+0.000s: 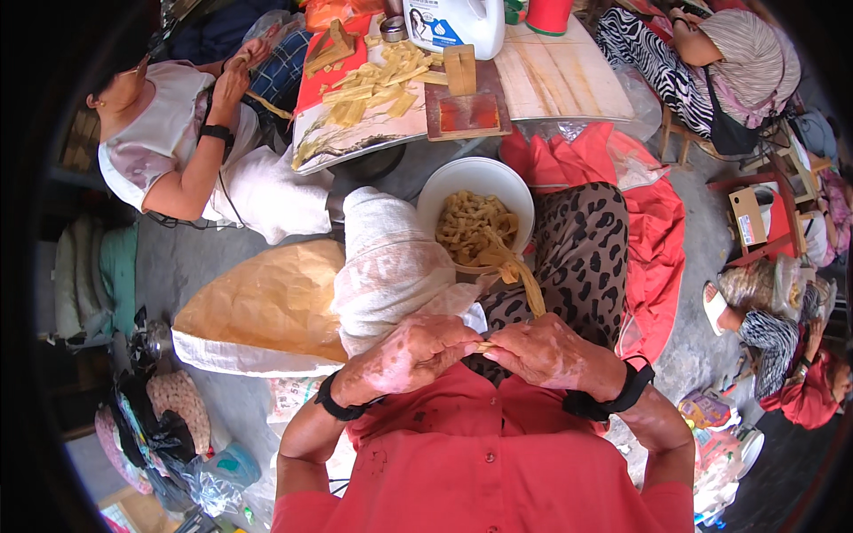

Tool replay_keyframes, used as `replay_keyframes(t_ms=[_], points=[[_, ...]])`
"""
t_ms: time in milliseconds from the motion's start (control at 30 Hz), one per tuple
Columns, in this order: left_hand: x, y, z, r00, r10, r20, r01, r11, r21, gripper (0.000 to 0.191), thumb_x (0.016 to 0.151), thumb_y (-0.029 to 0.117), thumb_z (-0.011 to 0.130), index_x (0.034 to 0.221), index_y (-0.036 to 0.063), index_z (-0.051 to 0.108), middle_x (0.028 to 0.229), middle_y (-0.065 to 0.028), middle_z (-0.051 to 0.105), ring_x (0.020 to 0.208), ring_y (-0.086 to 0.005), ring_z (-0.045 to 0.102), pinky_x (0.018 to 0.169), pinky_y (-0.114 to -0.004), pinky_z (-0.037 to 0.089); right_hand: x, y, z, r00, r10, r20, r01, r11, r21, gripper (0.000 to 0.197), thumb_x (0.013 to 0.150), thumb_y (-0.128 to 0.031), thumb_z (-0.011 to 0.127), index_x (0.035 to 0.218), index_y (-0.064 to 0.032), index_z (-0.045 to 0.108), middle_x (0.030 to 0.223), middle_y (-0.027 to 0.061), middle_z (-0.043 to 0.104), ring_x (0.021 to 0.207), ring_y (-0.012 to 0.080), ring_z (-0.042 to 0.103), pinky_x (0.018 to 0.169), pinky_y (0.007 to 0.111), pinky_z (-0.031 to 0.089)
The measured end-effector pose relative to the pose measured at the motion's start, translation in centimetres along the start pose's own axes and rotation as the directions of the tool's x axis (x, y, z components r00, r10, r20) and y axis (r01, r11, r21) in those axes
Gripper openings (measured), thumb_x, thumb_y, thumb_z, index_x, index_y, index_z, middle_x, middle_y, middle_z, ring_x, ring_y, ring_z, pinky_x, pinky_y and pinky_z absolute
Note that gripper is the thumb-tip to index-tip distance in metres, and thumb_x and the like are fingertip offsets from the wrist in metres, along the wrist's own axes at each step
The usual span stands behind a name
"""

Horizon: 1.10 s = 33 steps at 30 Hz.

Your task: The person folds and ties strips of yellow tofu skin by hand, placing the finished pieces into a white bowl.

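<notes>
Close to my chest, my left hand [426, 346] and my right hand [550, 353] meet. Their fingertips pinch a short pale-yellow piece [486, 346] between them. A longer, soft yellow strip [530, 286] hangs from under my right hand and runs over the near rim of a white bucket [433, 190]. Many small, twisted yellow pieces [473, 223] lie inside that bucket, which stands between my knees. A white towel [380, 220] covers my left knee, with a translucent printed plastic bag [406, 270] wrapped around it.
Ahead, a low table [566, 80] holds flat yellow strips [380, 80], a wooden block tool [460, 70] and a white plastic jug [460, 26]. An open sack [266, 306] lies on my left. One person [180, 133] sits ahead-left, another [726, 73] ahead-right. Red sheeting [656, 233] spreads to my right.
</notes>
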<state>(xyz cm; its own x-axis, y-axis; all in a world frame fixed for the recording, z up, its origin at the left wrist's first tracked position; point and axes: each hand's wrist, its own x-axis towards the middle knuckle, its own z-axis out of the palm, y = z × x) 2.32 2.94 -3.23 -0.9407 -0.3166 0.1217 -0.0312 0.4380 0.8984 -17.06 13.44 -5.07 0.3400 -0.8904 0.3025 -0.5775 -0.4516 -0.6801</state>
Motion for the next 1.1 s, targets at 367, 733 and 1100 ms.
replay_keyframes(t_ms=[367, 733, 1100], points=[[-3.2, 3.0, -7.7, 0.972, -0.194, -0.130, 0.227, 0.919, 0.324, 0.012, 0.076, 0.005, 0.064, 0.085, -0.0010, 0.059, 0.074, -0.0127, 0.059, 0.064, -0.0270, 0.057, 0.056, -0.034, 0.044, 4.3, -1.2, 0.3, 0.985, -0.171, 0.006, 0.170, 0.980, -0.099, 0.014, 0.083, -0.012, 0.052, 0.075, -0.0046, 0.043, 0.056, 0.0052, 0.051, 0.050, 0.0184, 0.057, 0.044, 0.033, 0.044], [-2.9, 2.3, -3.2, 0.980, -0.025, 0.195, -0.054, 0.920, 0.388, 0.012, 0.077, 0.007, 0.059, 0.086, 0.0002, 0.055, 0.071, -0.0131, 0.052, 0.068, -0.0310, 0.053, 0.058, -0.039, 0.044, 1.1, 0.1, 1.8, 0.970, -0.225, 0.095, 0.240, 0.951, -0.195, 0.021, 0.087, -0.013, 0.050, 0.072, -0.0045, 0.040, 0.058, 0.0056, 0.036, 0.046, 0.0222, 0.042, 0.043, 0.031, 0.032], [-6.2, 3.9, -6.6, 0.793, -0.408, -0.453, -0.118, 0.626, -0.771, 0.024, 0.085, 0.018, 0.060, 0.069, 0.0021, 0.054, 0.050, -0.0011, 0.045, 0.043, -0.0071, 0.038, 0.039, -0.020, 0.030, 5.6, -3.4, -0.6, 0.944, -0.125, -0.304, 0.204, 0.948, 0.243, 0.014, 0.086, -0.014, 0.057, 0.081, -0.0013, 0.052, 0.055, 0.0124, 0.045, 0.045, 0.0298, 0.049, 0.041, 0.037, 0.036]])
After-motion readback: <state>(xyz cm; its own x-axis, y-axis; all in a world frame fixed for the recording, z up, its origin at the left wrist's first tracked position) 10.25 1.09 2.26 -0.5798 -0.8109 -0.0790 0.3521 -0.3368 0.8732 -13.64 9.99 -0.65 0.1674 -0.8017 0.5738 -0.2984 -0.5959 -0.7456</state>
